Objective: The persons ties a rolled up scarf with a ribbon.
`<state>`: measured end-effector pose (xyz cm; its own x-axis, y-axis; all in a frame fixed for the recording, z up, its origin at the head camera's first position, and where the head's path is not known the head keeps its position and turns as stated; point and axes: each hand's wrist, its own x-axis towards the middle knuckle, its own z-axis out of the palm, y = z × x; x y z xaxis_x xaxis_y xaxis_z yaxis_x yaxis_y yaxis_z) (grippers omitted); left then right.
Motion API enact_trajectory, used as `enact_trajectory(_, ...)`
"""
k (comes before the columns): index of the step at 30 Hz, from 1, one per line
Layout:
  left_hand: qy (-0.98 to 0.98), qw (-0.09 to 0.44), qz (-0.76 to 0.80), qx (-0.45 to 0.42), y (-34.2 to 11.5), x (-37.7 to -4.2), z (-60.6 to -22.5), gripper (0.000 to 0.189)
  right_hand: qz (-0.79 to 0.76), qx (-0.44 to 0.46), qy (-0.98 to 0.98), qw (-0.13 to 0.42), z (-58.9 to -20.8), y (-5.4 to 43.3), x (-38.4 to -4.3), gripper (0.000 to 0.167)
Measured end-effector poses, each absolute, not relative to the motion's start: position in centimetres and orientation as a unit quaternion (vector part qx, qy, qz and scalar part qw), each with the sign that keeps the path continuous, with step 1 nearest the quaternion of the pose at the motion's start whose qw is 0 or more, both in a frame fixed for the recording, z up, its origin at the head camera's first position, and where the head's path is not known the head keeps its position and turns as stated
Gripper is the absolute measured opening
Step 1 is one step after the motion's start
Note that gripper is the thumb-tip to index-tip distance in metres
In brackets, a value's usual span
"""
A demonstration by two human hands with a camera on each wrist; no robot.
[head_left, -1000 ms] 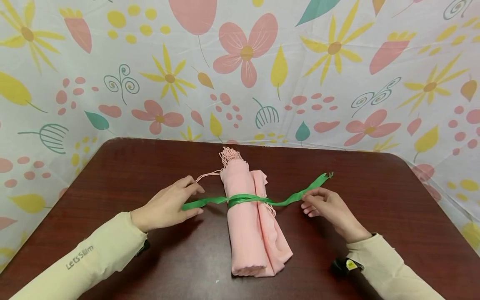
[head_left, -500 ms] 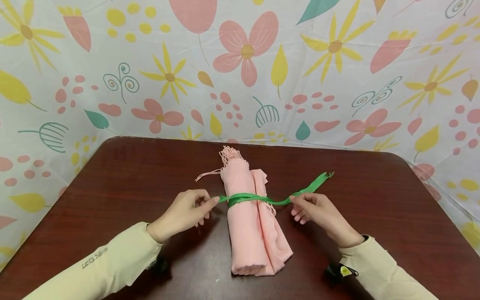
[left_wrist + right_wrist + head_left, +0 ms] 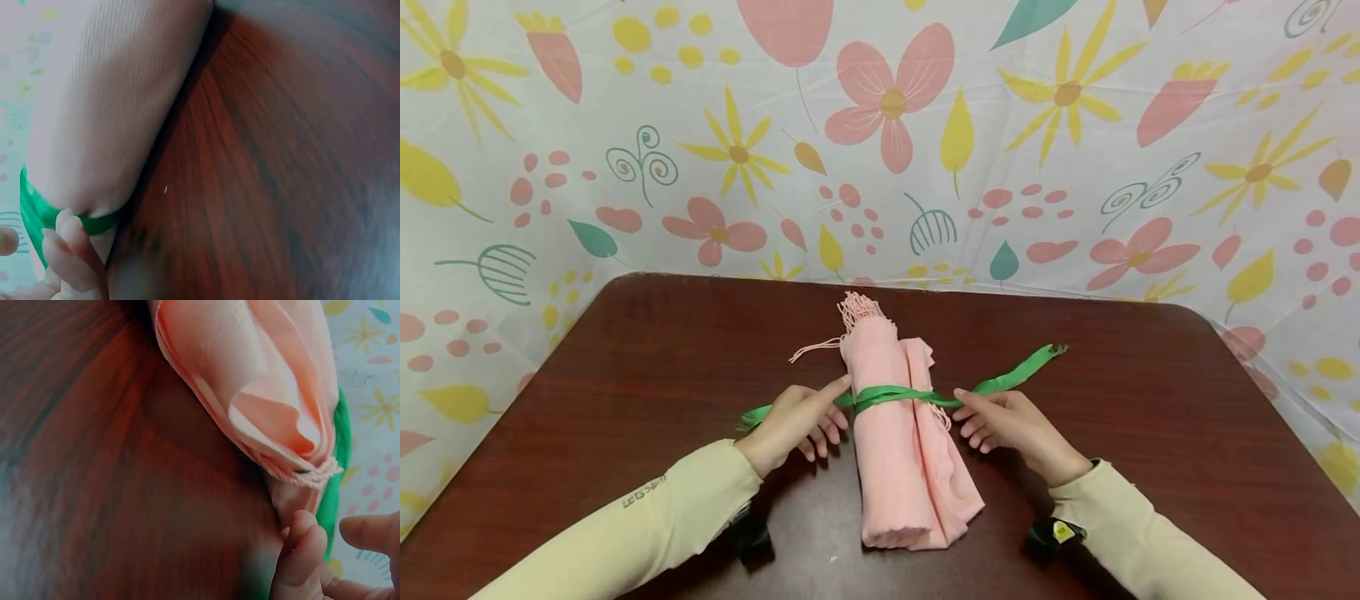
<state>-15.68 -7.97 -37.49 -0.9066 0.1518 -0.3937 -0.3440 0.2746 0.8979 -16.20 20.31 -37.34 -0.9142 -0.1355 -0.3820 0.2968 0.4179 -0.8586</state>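
A rolled pink scarf (image 3: 891, 467) with a fringe at its far end lies lengthwise on the table. Around its middle goes a green ribbon (image 3: 887, 393), its two tails crossed on top and running out to either side. My left hand (image 3: 797, 421) is at the scarf's left side, thumb parted from the fingers (image 3: 72, 247), the ribbon passing between them; its tail shows behind the hand. On the other side my right hand (image 3: 1011, 425) holds the ribbon between thumb and forefinger close to the scarf. That ribbon (image 3: 334, 494) tail continues past the hand to a frayed end.
The dark brown wooden table (image 3: 700, 333) extends around the scarf on all sides. A floral cloth backdrop (image 3: 1037, 125) hangs behind it. Fringe strands (image 3: 816, 348) stick out to the left of the scarf's far end.
Both hands have moved inward along the ribbon tails to the scarf's sides. The left hand pinched its tail half a second ago; its thumb and fingers are now parted. The scarf has stayed put.
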Motion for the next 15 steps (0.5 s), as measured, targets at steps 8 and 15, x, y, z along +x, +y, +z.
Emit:
enact_trajectory(8, 0.759, 0.199, 0.615, -0.071, -7.2, -15.7, -37.9, 0.043, -0.546, 0.052, 0.813, 0.195, -37.8, 19.4, -16.5, 0.049)
enact_trajectory(15, 0.746, 0.154, 0.645, -0.055, -6.7, -15.7, -38.1, 0.029, -0.575, 0.059, 0.794, 0.186, -38.0, 19.4, -17.0, 0.042)
